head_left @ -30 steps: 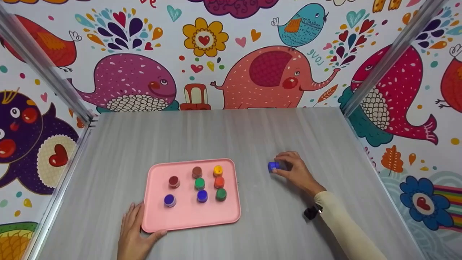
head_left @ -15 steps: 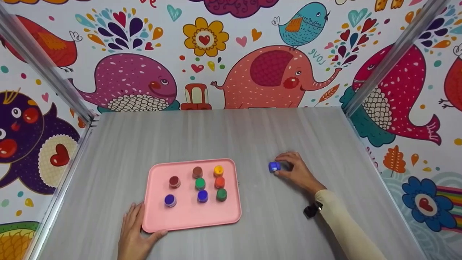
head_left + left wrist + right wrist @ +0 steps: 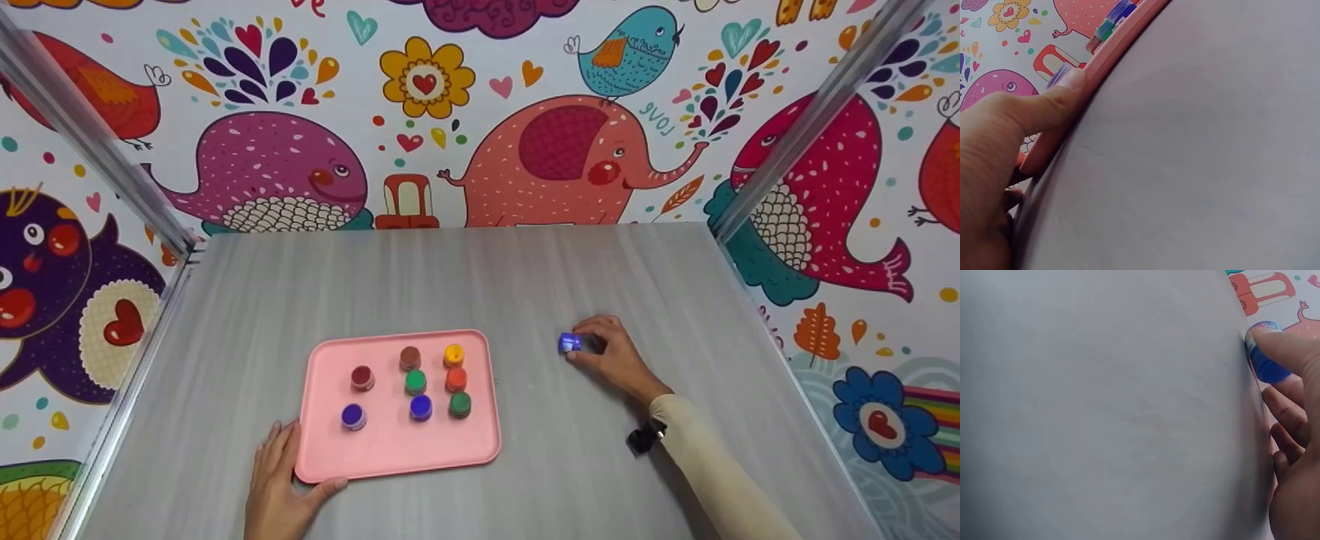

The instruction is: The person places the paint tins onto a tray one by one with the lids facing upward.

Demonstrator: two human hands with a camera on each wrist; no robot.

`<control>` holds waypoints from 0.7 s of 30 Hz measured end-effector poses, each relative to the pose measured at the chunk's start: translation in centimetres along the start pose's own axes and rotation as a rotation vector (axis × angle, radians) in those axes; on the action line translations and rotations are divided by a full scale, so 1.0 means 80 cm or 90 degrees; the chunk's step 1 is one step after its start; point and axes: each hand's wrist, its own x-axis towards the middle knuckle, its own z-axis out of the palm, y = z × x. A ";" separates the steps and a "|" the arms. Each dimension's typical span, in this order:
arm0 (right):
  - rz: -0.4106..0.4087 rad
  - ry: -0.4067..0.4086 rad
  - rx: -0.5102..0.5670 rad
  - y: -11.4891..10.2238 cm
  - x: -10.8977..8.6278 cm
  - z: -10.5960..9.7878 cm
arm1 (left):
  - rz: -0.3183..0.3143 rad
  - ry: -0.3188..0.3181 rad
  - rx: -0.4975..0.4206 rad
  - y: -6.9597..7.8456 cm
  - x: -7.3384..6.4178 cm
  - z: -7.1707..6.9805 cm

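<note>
A small blue paint jar [image 3: 570,343] is pinched between the thumb and fingers of my right hand [image 3: 611,360], to the right of the tray. It lies tipped on its side, close over the table. In the right wrist view the thumb covers part of the paint jar [image 3: 1266,354]. My left hand [image 3: 281,480] grips the near left corner of a pink tray [image 3: 397,457], thumb on the near rim and fingers along the left side. On the tray several paint jars stand upright, among them a purple one [image 3: 353,416], a yellow one [image 3: 454,355] and a blue one [image 3: 421,407].
Both hands work over a grey wood-grain table [image 3: 450,285]. Metal frame posts [image 3: 810,127] rise at its far corners, before walls printed with cartoon animals. A black device [image 3: 643,439] is strapped to the right wrist, by a cream sleeve [image 3: 712,465].
The blue paint jar has turned slightly in my right fingers, so more of its label shows. My left hand and the tray have stayed put.
</note>
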 end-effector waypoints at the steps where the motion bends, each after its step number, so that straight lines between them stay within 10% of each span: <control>1: 0.003 0.003 -0.001 -0.001 0.000 0.001 | 0.005 0.004 0.001 0.000 0.000 0.001; 21: 0.034 -0.117 -0.062 -0.021 0.023 0.023 | -0.071 -0.083 0.008 0.006 0.007 -0.008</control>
